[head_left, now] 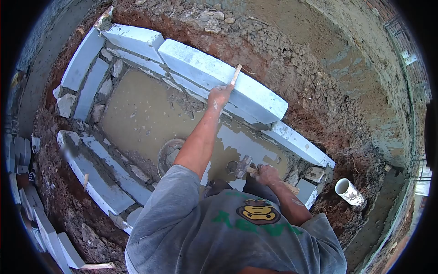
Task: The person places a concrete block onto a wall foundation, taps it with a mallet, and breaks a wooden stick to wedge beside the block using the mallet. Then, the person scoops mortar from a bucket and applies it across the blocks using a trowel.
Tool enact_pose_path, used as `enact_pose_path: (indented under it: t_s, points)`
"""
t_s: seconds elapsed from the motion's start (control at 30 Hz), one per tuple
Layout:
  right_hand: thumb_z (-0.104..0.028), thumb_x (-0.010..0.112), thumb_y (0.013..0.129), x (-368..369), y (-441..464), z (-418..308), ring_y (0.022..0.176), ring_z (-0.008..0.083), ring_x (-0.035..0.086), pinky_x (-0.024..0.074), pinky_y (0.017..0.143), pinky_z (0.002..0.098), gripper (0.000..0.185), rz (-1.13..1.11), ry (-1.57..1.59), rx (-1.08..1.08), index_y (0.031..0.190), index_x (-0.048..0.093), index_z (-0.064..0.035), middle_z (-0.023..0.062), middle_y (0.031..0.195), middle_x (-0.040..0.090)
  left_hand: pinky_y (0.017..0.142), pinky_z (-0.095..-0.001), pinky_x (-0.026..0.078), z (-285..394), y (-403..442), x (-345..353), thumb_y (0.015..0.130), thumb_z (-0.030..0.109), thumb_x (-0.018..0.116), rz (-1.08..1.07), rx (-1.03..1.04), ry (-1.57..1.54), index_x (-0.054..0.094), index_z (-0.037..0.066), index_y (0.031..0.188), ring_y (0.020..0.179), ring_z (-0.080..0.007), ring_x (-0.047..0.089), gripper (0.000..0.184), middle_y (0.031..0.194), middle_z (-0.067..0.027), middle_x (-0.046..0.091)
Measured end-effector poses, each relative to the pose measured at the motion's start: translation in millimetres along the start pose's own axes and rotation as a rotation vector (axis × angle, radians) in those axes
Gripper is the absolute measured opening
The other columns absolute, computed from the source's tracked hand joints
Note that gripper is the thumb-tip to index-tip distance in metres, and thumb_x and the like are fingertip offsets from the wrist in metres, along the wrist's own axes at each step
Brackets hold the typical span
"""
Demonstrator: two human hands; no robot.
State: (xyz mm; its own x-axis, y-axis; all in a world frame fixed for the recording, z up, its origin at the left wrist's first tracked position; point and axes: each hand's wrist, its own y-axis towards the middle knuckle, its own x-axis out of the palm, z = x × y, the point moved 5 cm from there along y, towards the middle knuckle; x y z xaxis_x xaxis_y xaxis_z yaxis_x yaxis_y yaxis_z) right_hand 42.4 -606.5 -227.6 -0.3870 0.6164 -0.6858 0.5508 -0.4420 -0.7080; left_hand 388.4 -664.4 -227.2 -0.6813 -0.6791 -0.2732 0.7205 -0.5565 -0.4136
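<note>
My left hand (218, 97) is closed around a thin wooden stick (236, 75) that slants up across the inner side and top edge of a long pale block (219, 71). Under that block runs another course of blocks, with grey mortar between. Low over the muddy water, my right hand (268, 174) grips a mud-caked hammer (244, 167) by its wooden handle. Part of the handle shows past my wrist. A round bucket-like container (168, 153) sits in the water, partly hidden by my left forearm.
Block walls surround a pit of muddy water (137, 105). A white pipe (349, 192) sticks up from the soil at right. Another wooden stick (86, 181) stands by the left wall. More blocks (50, 228) are stacked at lower left, beside a person's foot (32, 176).
</note>
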Motion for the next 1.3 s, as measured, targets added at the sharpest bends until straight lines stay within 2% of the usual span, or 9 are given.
enact_pose_path:
  t_s: [0.17, 0.27, 0.47, 0.57, 0.8, 0.9, 1.07, 1.17, 1.3]
  points:
    - [-0.052, 0.056, 0.082, 4, -2, 6, 0.095, 0.0341, 0.062, 0.0487, 0.082, 0.0445, 0.053, -0.064, 0.028, 0.041, 0.105, 0.061, -0.0052, 0.0189, 0.097, 0.065, 0.056, -0.0342, 0.043, -11, 13, 2, 0.072, 0.053, 0.071, -0.004, -0.027, 0.012, 0.066, 0.002, 0.068, 0.059, -0.0174, 0.057, 0.051, 0.063, -0.0064, 0.062]
    - [-0.052, 0.055, 0.082, 0, 0, 6, 0.095, 0.034, 0.062, 0.0486, 0.082, 0.0446, 0.053, -0.044, 0.044, 0.047, 0.105, 0.061, -0.0054, 0.0187, 0.097, 0.065, 0.056, -0.0323, 0.044, -19, 21, 5, 0.071, 0.05, 0.073, -0.022, 0.0, -0.091, 0.067, 0.003, 0.068, 0.059, -0.016, 0.057, 0.047, 0.062, -0.0056, 0.063]
    - [-0.049, 0.054, 0.084, -5, 11, 2, 0.098, 0.0336, 0.062, 0.0487, 0.085, 0.0434, 0.05, -0.062, 0.018, 0.031, 0.11, 0.06, -0.0065, 0.0186, 0.102, 0.065, 0.058, -0.0305, 0.044, -6, 27, 0, 0.073, 0.045, 0.074, -0.088, -0.007, 0.047, 0.067, 0.004, 0.07, 0.059, -0.0154, 0.056, 0.042, 0.063, -0.0044, 0.063]
    - [-0.049, 0.054, 0.084, -2, 12, 3, 0.099, 0.0336, 0.062, 0.0482, 0.086, 0.0433, 0.05, -0.046, 0.045, 0.057, 0.11, 0.059, -0.0062, 0.0189, 0.103, 0.064, 0.059, -0.03, 0.044, -10, 18, 3, 0.074, 0.044, 0.073, -0.024, 0.03, -0.032, 0.066, 0.003, 0.07, 0.061, -0.0152, 0.056, 0.042, 0.065, -0.005, 0.063]
    - [-0.053, 0.054, 0.083, 7, 11, 7, 0.099, 0.0348, 0.06, 0.0481, 0.084, 0.0441, 0.053, 0.025, 0.039, 0.085, 0.107, 0.061, -0.0059, 0.0199, 0.103, 0.063, 0.062, -0.0327, 0.046, -2, 10, 3, 0.075, 0.044, 0.072, 0.032, 0.114, -0.023, 0.064, 0.0, 0.07, 0.064, -0.0172, 0.057, 0.044, 0.068, -0.0079, 0.063]
    - [-0.051, 0.054, 0.083, 3, 2, 8, 0.103, 0.0349, 0.059, 0.047, 0.088, 0.0448, 0.055, -0.066, 0.076, 0.112, 0.112, 0.058, -0.0041, 0.0207, 0.109, 0.062, 0.063, -0.0343, 0.046, 0, 11, 5, 0.075, 0.044, 0.071, 0.025, 0.082, -0.022, 0.064, 0.001, 0.071, 0.065, -0.0191, 0.058, 0.044, 0.07, -0.009, 0.064]
    - [-0.053, 0.053, 0.082, 2, -7, 18, 0.098, 0.0346, 0.061, 0.0488, 0.084, 0.0443, 0.056, -0.01, 0.022, 0.111, 0.107, 0.061, -0.003, 0.0201, 0.104, 0.064, 0.065, -0.0365, 0.047, 4, 12, 3, 0.075, 0.049, 0.069, -0.021, 0.045, 0.115, 0.067, 0.001, 0.074, 0.067, -0.0243, 0.062, 0.048, 0.073, -0.0117, 0.066]
    - [-0.051, 0.054, 0.083, 1, -6, 20, 0.098, 0.0348, 0.061, 0.049, 0.084, 0.0438, 0.054, -0.016, -0.008, 0.097, 0.108, 0.059, -0.0036, 0.0201, 0.103, 0.064, 0.066, -0.0392, 0.048, 0, 0, 7, 0.074, 0.052, 0.068, 0.034, 0.096, 0.001, 0.068, 0.0, 0.077, 0.067, -0.0272, 0.062, 0.052, 0.07, -0.0125, 0.066]
    - [-0.051, 0.054, 0.084, 6, -3, 23, 0.099, 0.0347, 0.061, 0.0491, 0.085, 0.0433, 0.052, -0.059, -0.022, 0.107, 0.108, 0.059, -0.0046, 0.0198, 0.101, 0.064, 0.073, -0.0392, 0.048, -8, -9, 17, 0.074, 0.056, 0.066, 0.002, 0.041, -0.034, 0.069, 0.0, 0.079, 0.078, -0.029, 0.065, 0.056, 0.075, -0.0153, 0.067]
